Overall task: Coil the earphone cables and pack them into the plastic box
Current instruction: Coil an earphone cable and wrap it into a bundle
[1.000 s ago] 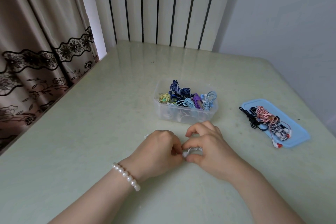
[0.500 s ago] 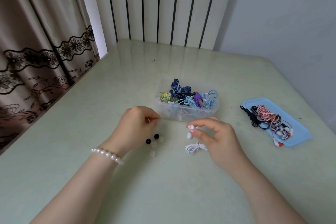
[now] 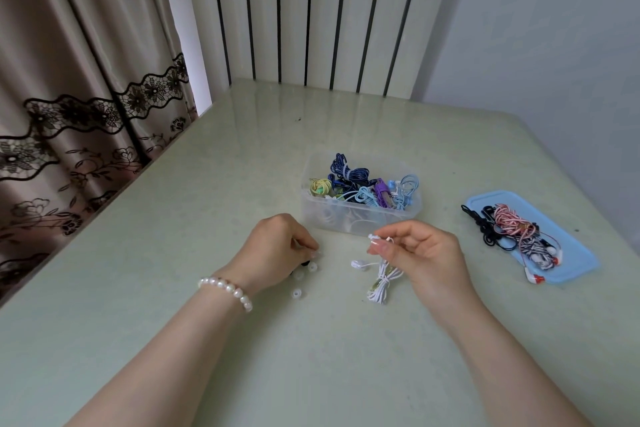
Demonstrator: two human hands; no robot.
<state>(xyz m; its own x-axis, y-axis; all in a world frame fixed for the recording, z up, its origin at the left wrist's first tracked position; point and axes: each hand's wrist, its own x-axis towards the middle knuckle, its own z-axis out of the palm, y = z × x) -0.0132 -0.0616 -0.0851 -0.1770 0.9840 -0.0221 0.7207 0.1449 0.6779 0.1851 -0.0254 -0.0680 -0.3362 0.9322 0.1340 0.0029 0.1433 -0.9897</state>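
Right hand [image 3: 424, 258] pinches white earphone [image 3: 381, 279], coiled bundle dangling below grip. Left hand [image 3: 277, 250] fingers curled down at ear tips [image 3: 297, 293]; hold unclear. Plastic box [image 3: 360, 215] just beyond both hands.

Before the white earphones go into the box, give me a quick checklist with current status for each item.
1. White earphone bundle coiled and tied: ok, though one earbud trails loose on the table.
2. Right hand grip on the cable: ok, thumb and finger pinch it near the top.
3. Left hand free to help: not ok, its fingertips are down at the small ear tips.
4. Ear tips fitted on the buds: cannot tell; several lie loose on the table.
5. Plastic box open and within reach: ok, no lid on it.
6. Room in the box: ok, cables inside sit about level with the rim.
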